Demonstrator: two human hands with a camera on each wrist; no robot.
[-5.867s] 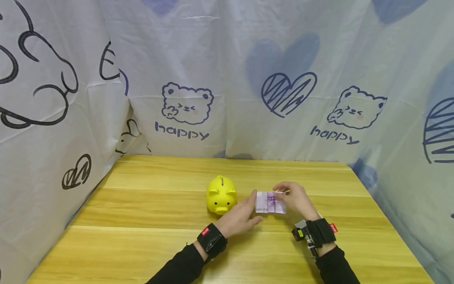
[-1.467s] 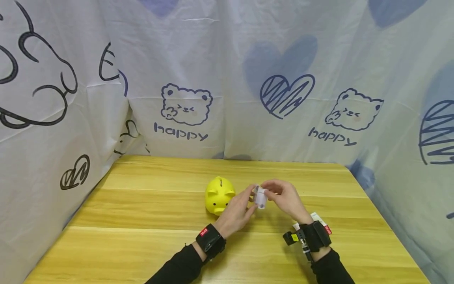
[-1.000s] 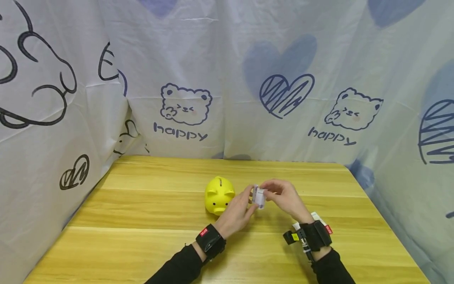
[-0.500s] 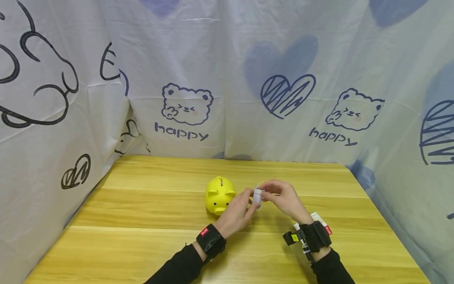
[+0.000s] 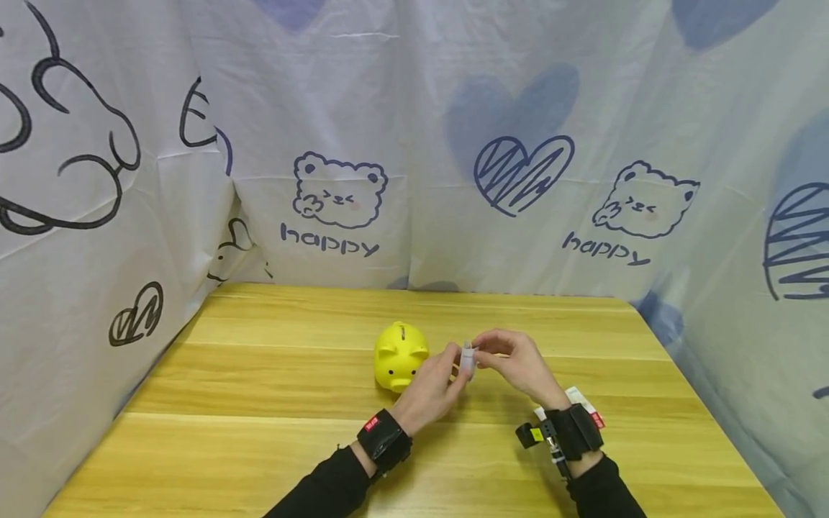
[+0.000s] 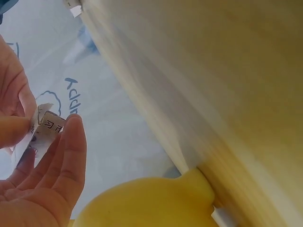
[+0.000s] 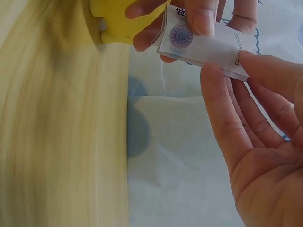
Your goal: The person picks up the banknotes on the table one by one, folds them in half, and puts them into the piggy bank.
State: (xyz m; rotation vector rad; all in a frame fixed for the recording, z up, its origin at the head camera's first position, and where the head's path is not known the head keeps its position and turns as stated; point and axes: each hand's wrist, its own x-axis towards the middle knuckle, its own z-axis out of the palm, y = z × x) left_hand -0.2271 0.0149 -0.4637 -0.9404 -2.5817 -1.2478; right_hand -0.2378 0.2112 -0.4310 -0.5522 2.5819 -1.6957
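A small folded banknote (image 5: 468, 359) is held above the table between both hands. In the right wrist view the banknote (image 7: 215, 49) shows several layers, a round flower print and a serial number. My left hand (image 5: 429, 388) pinches it between thumb and fingers from the left. My right hand (image 5: 521, 365) pinches its right end; in the right wrist view, thumb and forefinger meet at that end. Close beside my left hand stands a yellow piggy bank (image 5: 396, 352), slot on top, face turned toward me. The left hand covers part of its right side.
The wooden table (image 5: 272, 388) has a light yellow grain and bears the piggy bank. White cloth (image 5: 440, 216) with bear and heart drawings hangs behind it and at both sides. Each wrist wears a black strap (image 5: 385, 439) with a device on it.
Several seconds ago the banknote lay wider on the table between the hands. It is now lifted and folded much smaller. Over the last second the packet has narrowed and the right fingers moved slightly left.
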